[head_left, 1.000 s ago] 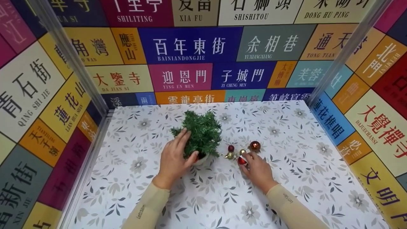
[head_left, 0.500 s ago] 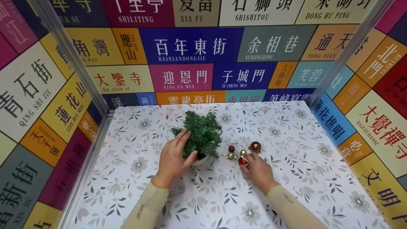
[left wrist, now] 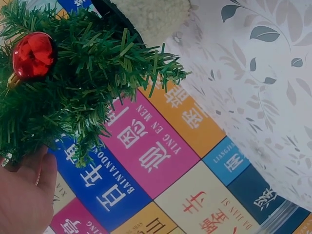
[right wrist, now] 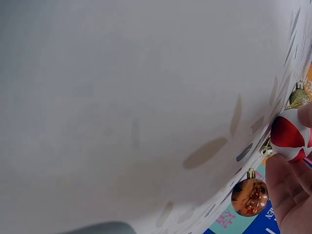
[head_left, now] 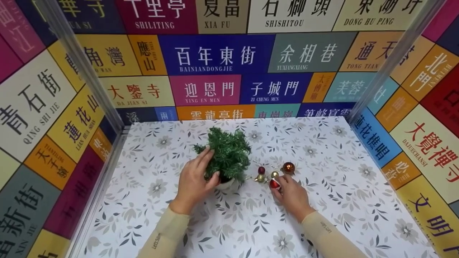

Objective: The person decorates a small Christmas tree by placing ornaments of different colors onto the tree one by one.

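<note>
Green tree [head_left: 229, 152]: left grip [head_left: 193, 181] stays clasped | red-white bauble [head_left: 274, 184]: right grip [head_left: 292, 195] still pinching

Miniature Christmas tree [head_left: 229, 152] showing dark green needles, sitting in whitish pot [head_left: 226, 184]; shiny red bauble [left wrist: 32, 54] hanging in branches. Red-and-white bauble [head_left: 274, 184] lying beside gold bauble [head_left: 260, 177], dark red bauble [head_left: 261, 170] and copper-orange bauble [head_left: 288, 167]. Tabletop [head_left: 322, 215] wearing white covering with grey leaf-and-flower print. Walls [head_left: 215, 53] displaying patchwork of sign panels — navy, magenta, yellow, orange, teal, cream — carrying white, red or black lettering. Sleeves [head_left: 161, 236] showing pale beige.
</note>
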Demonstrator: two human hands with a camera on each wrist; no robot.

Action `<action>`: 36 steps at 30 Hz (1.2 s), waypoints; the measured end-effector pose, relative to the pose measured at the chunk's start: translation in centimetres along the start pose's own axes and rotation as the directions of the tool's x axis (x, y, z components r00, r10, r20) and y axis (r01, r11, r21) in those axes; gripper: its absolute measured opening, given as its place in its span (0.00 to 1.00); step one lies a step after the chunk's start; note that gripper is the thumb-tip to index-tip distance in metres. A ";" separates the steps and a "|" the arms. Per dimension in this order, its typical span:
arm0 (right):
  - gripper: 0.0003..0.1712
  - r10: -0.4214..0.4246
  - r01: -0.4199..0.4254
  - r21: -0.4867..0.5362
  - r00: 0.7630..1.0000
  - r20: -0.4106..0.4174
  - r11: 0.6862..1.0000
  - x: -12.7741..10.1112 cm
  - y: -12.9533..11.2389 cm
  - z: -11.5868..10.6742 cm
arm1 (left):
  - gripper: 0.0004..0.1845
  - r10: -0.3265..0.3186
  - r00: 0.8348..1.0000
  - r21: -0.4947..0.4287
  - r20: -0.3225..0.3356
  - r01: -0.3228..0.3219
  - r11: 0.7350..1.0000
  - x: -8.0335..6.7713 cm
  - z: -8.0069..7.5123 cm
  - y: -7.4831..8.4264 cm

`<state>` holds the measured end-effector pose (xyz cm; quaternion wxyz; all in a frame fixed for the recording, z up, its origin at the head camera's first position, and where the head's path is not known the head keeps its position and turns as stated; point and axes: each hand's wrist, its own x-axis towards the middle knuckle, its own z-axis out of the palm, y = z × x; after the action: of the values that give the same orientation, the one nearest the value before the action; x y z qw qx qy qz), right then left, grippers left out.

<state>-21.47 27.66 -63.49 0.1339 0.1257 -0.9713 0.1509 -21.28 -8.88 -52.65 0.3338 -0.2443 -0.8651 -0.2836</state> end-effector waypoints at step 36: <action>0.28 -0.029 0.030 0.013 0.999 -0.029 0.999 -0.1 0.1 0.1 | 0.33 -0.006 1.000 -0.039 0.020 0.007 0.999 0.0 -0.7 -0.7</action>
<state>-21.46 27.72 -63.64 0.1491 0.1388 -0.9663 0.1574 -21.43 -9.85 -52.46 0.3196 -0.2507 -0.8635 -0.2990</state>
